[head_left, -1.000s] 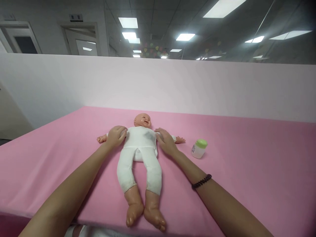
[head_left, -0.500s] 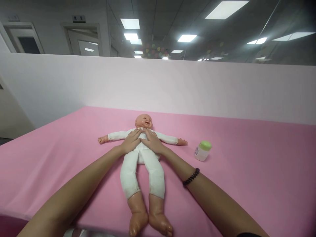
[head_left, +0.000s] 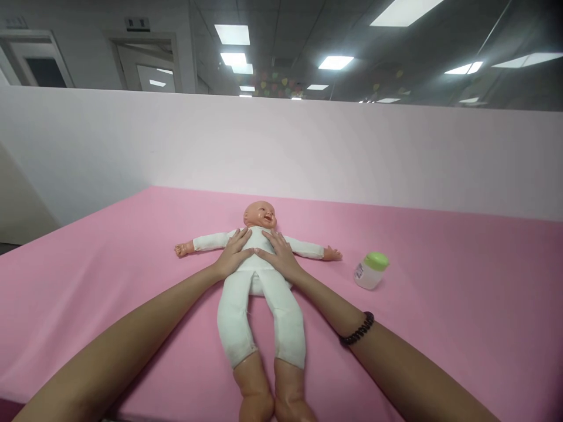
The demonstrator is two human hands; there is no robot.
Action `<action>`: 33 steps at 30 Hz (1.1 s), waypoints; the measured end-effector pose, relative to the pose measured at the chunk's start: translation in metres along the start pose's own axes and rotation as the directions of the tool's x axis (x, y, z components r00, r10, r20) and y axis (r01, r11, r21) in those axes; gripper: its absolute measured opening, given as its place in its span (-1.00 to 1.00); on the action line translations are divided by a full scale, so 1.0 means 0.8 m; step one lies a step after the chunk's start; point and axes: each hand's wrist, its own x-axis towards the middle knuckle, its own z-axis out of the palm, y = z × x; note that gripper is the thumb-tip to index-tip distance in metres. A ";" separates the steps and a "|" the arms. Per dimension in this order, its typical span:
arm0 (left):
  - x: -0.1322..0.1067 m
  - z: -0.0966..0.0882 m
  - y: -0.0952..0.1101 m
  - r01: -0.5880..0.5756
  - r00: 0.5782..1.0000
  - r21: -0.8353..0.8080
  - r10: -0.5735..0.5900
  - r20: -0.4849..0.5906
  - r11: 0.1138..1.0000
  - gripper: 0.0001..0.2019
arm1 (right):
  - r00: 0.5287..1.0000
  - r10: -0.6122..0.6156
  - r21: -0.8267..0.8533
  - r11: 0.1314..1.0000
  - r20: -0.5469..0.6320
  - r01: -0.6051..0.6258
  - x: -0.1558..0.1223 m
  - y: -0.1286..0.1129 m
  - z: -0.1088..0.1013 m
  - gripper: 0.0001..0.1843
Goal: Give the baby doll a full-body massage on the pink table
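Observation:
A baby doll with a white cloth body lies on its back, its head away from me and its arms stretched out sideways. Flat against one side of its chest rests my left hand, fingers extended toward the doll's shoulder. My right hand lies open on the other side of the chest, fingers spread. The thumbs point toward each other, with white cloth showing between the hands. A black coiled band circles my right forearm. The doll's toes are cut off by the bottom edge.
Right of the doll stands a small clear jar with a green lid. A pink padded surface lies under everything. Behind it rises a white low wall, with glass above.
My hands have slid outward, farther apart across the doll's chest, and the fingertips no longer meet in the middle. The view has shifted slightly.

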 end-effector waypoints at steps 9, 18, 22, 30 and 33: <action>0.003 0.004 -0.006 -0.038 0.994 -0.088 0.029 -0.106 0.995 -0.40 | 0.997 -0.044 0.094 0.994 -0.061 0.050 0.006 0.016 0.006 -0.40; -0.008 0.000 0.011 0.009 0.999 -0.106 -0.014 -0.043 0.994 -0.16 | 0.995 -0.101 0.018 0.995 0.012 0.101 -0.004 0.010 -0.001 -0.13; -0.004 0.001 0.005 0.008 0.999 -0.102 -0.012 -0.039 0.995 -0.23 | 0.997 -0.081 0.032 0.996 0.012 0.081 -0.003 0.009 -0.001 -0.16; 0.000 0.003 -0.008 -0.045 0.997 -0.077 0.039 -0.072 0.996 -0.43 | 0.995 -0.101 0.056 0.993 -0.017 0.102 0.001 0.018 0.004 -0.37; 0.001 0.004 -0.009 -0.053 0.994 -0.103 0.043 -0.102 0.993 -0.44 | 0.988 -0.143 0.064 0.987 -0.052 0.146 0.003 0.025 0.007 -0.36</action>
